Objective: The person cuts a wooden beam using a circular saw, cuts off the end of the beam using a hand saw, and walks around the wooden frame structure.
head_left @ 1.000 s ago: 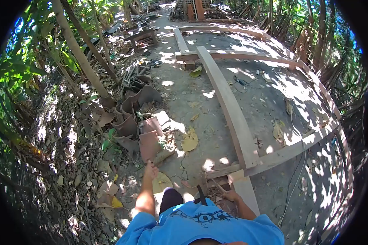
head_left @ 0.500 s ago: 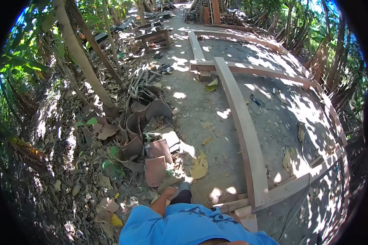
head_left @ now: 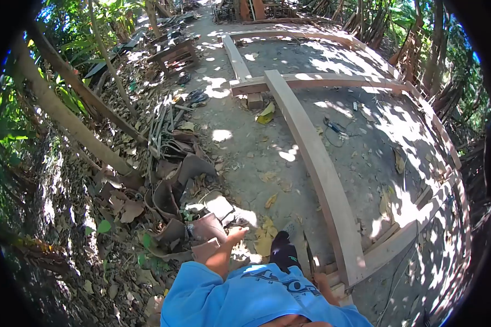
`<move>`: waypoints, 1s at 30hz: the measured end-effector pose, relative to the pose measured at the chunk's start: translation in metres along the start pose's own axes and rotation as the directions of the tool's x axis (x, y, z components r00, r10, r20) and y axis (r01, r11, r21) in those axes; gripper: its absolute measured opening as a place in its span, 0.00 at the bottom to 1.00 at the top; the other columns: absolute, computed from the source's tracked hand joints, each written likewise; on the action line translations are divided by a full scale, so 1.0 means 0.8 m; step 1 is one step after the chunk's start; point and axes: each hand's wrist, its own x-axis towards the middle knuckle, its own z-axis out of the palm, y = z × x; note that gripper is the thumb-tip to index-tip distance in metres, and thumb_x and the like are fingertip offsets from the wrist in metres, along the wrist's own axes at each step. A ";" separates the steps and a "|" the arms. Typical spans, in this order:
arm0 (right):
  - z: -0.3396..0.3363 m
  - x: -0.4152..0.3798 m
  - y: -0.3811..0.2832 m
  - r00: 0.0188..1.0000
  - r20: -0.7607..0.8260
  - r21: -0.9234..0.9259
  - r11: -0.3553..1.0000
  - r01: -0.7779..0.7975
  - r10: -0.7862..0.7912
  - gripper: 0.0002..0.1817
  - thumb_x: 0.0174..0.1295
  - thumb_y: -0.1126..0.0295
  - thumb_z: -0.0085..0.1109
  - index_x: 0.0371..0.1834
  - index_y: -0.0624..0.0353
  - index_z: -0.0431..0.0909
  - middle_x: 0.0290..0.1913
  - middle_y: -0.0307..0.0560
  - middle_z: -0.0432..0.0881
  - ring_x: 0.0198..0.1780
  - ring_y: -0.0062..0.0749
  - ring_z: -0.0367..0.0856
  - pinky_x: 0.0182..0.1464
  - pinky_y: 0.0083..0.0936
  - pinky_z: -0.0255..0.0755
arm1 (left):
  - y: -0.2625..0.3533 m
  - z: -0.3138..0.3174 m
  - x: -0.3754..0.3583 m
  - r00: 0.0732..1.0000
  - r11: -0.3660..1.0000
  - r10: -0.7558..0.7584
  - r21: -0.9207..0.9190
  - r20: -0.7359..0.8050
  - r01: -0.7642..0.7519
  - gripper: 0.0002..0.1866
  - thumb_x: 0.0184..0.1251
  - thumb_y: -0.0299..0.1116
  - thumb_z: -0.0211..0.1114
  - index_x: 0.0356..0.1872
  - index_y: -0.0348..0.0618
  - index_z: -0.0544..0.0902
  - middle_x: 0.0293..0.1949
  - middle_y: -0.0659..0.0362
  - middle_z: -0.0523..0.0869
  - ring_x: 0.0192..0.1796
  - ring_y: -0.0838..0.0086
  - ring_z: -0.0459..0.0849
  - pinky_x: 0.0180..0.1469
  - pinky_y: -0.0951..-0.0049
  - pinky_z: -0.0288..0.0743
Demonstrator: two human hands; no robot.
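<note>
My left hand (head_left: pixel 237 235) hangs in front of the blue shirt (head_left: pixel 267 291), over the broken clay roof tiles (head_left: pixel 206 226); it is too small and blurred to show how its fingers lie. My right hand (head_left: pixel 322 281) is low beside the shirt, partly hidden by it, closed around the lower end of a long, thin, dark blade-like tool (head_left: pixel 309 252). The tool points forward along the near end of a long wooden beam (head_left: pixel 317 158). One foot (head_left: pixel 290 229) in a grey shoe is stepping ahead on the dirt.
Squared timbers form a large frame on the ground to the right, with a crossbeam (head_left: pixel 322 82) and a near beam (head_left: pixel 398 240). A dark corded tool (head_left: pixel 334 126) lies inside it. Curved tiles (head_left: pixel 166 199), tree trunks (head_left: pixel 76 122) and a low wooden bench (head_left: pixel 174 54) line the left.
I have moved forward, and the view has shifted. My left hand has swung forward, a leg has stepped out, and my right hand with the thin tool has come into view.
</note>
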 end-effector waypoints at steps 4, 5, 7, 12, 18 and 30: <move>-0.002 0.100 -0.051 0.992 -0.007 -0.451 0.886 0.107 -0.124 0.06 0.52 0.73 0.56 0.21 0.63 0.78 0.21 0.47 0.76 0.21 0.34 0.76 0.21 0.32 0.69 | -0.005 0.009 0.037 0.994 0.995 0.093 0.051 -0.061 -0.090 0.36 0.58 0.61 0.54 0.51 0.35 0.77 0.49 0.46 0.80 0.51 0.61 0.79 0.52 0.63 0.71; -0.007 0.171 -0.034 0.973 0.075 -0.569 0.791 0.223 -0.220 0.06 0.53 0.72 0.56 0.22 0.62 0.79 0.22 0.48 0.77 0.23 0.34 0.76 0.23 0.32 0.70 | 0.016 0.001 0.025 0.999 0.999 -0.051 -0.017 0.000 0.051 0.32 0.59 0.59 0.53 0.50 0.38 0.78 0.38 0.48 0.84 0.39 0.62 0.83 0.42 0.63 0.75; -0.019 0.323 0.014 0.849 0.314 -0.789 0.380 0.482 -0.424 0.07 0.54 0.70 0.55 0.25 0.60 0.81 0.24 0.48 0.78 0.25 0.34 0.77 0.25 0.34 0.72 | -0.018 -0.015 0.067 0.859 0.748 0.489 0.434 0.150 -0.502 0.21 0.60 0.46 0.57 0.50 0.46 0.76 0.27 0.51 0.82 0.28 0.66 0.81 0.32 0.64 0.74; -0.042 0.330 -0.244 0.669 0.576 -0.696 0.146 0.703 -0.471 0.10 0.56 0.66 0.54 0.30 0.59 0.83 0.28 0.50 0.81 0.32 0.36 0.80 0.31 0.34 0.74 | 0.139 -0.114 0.034 0.919 0.905 -0.394 -0.179 -0.008 0.386 0.21 0.60 0.44 0.57 0.53 0.49 0.75 0.36 0.50 0.84 0.42 0.57 0.82 0.43 0.60 0.75; 0.038 0.286 -0.634 0.892 0.355 -0.932 -0.031 0.362 -0.280 0.23 0.47 0.54 0.60 0.43 0.58 0.81 0.44 0.52 0.82 0.47 0.45 0.81 0.49 0.38 0.73 | 0.299 -0.242 0.020 0.899 0.993 0.114 0.058 -0.422 -0.099 0.22 0.60 0.52 0.57 0.43 0.44 0.82 0.37 0.48 0.84 0.42 0.57 0.82 0.47 0.63 0.73; 0.189 0.376 -0.886 0.733 0.541 -0.819 -0.060 0.570 -0.413 0.25 0.50 0.45 0.55 0.36 0.56 0.82 0.35 0.56 0.82 0.41 0.51 0.80 0.44 0.40 0.73 | 0.281 -0.301 0.336 0.875 0.557 -0.470 -0.808 -0.119 0.189 0.25 0.63 0.52 0.52 0.46 0.38 0.77 0.39 0.50 0.85 0.40 0.53 0.82 0.41 0.54 0.73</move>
